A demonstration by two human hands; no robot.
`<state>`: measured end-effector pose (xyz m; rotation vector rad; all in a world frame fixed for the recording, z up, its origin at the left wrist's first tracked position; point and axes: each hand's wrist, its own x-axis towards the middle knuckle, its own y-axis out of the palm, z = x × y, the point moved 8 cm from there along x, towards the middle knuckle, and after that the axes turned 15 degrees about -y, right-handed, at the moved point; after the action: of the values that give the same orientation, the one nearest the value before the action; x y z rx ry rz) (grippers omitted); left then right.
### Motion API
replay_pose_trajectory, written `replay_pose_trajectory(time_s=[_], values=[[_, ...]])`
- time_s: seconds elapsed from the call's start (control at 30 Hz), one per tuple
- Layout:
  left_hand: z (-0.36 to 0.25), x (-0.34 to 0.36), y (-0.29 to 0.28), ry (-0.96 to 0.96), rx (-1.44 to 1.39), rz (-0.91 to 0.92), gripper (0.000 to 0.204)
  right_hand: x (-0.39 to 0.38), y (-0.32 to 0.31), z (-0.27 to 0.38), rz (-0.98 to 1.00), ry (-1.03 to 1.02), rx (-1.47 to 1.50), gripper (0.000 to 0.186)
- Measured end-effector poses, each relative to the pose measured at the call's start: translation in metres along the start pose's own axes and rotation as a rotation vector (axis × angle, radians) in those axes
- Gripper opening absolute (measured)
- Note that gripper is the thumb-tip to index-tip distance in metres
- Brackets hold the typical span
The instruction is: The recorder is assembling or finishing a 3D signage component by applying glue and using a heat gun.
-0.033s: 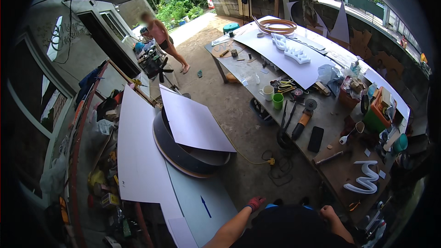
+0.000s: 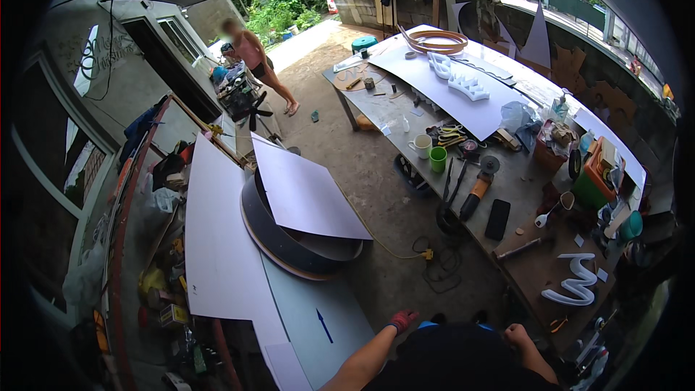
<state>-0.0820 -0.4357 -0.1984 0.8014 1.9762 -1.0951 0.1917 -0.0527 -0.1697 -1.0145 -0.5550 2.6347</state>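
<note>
Beside the bench (image 2: 532, 199), our left hand (image 2: 403, 321) looks loosely open, our right hand (image 2: 517, 334) curled—contents unclear—the letter (image 2: 582, 273) seemingly shaped, the panel (image 2: 308, 195) perhaps unfixed on the ring (image 2: 293, 246).

The left forearm (image 2: 362, 359) rises from the lower edge, slanting up and to the right, its skin bare. The left grip (image 2: 403, 320), in a red glove (image 2: 399, 323), points its fingers inward across the front of the dark-clothed torso (image 2: 449, 358). The right forearm (image 2: 536, 363) leans up and to the left, ending in the right grip (image 2: 516, 334), ungloved and loosely curled. The two stand well apart; how far either is closed is too small to tell.
</note>
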Motion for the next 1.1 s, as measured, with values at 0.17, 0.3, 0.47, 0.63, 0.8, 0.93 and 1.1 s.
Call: replay_pose_trajectory(time_s=[0.17, 0.3, 0.47, 0.63, 0.8, 0.93, 1.1], values=[[-0.008, -0.008, -0.003, 0.005, 0.008, -0.001, 0.056, 0.002, -0.001, 0.001, -0.007, -0.056, -0.052, 0.014], [-0.003, -0.004, -0.002, 0.049, -0.020, -0.041, 0.055, -0.010, -0.004, 0.025, 0.011, 0.021, -0.024, 0.014], [-0.003, -0.002, -0.001, 0.018, 0.011, -0.011, 0.056, -0.013, -0.004, 0.033, 0.020, -0.004, -0.030, 0.012], [0.006, 0.007, 0.005, 0.015, -0.007, -0.017, 0.057, -0.004, 0.001, 0.010, 0.008, -0.022, -0.053, 0.009], [0.009, 0.008, 0.006, 0.011, -0.042, 0.037, 0.057, -0.021, -0.005, 0.039, 0.001, 0.011, -0.050, 0.008], [0.016, 0.016, 0.010, 0.003, 0.012, 0.018, 0.057, -0.017, -0.001, 0.028, 0.006, 0.017, -0.006, 0.012], [0.012, 0.009, 0.006, -0.027, -0.034, 0.005, 0.054, -0.020, 0.000, 0.026, 0.019, 0.032, -0.031, 0.015]])
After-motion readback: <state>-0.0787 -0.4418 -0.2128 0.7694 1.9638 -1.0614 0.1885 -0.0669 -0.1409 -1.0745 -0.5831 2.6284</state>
